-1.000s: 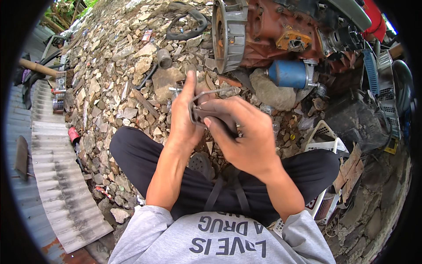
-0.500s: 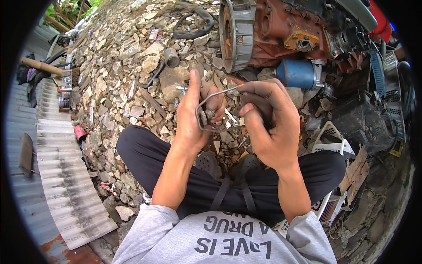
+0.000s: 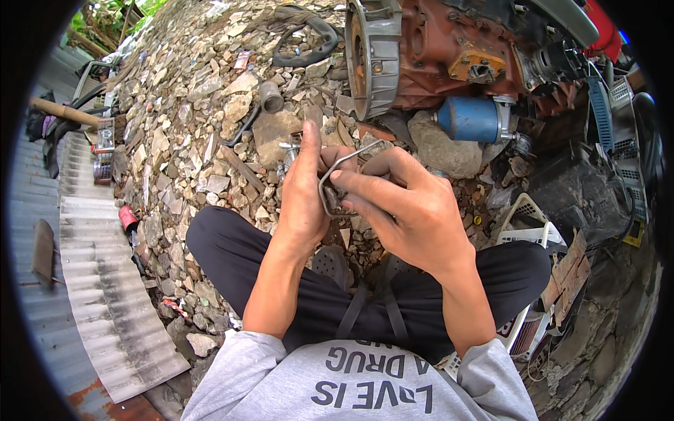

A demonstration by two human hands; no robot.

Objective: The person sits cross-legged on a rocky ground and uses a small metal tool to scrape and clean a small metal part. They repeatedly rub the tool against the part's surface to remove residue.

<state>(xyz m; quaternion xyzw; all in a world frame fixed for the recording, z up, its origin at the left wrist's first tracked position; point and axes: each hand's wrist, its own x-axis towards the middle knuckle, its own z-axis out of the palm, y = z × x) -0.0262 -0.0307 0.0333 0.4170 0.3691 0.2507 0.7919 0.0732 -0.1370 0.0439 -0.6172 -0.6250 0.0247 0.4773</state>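
Above my lap, my left hand (image 3: pixel 303 196) is closed with the thumb pointing up, gripping a thin bent metal rod (image 3: pixel 322 191). One free end of the rod slants up to the right. My right hand (image 3: pixel 418 214) reaches in from the right, its dirty fingertips pinched together inside the rod's bend, close against my left fingers. Whatever lies between those fingertips is hidden. Blackened smudges cover the fingers of my right hand.
A reddish-brown engine block (image 3: pixel 449 63) with a blue cylindrical filter (image 3: pixel 469 118) stands ahead on the right. Broken stones (image 3: pixel 189 112) cover the ground. Corrugated sheets (image 3: pixel 105 281) lie at left. A white plastic crate (image 3: pixel 526 214) sits beside my right knee.
My right hand has shifted left, its fingers leaving the rod's right side and closing in near my left fingers. The left hand has stayed nearly in place.
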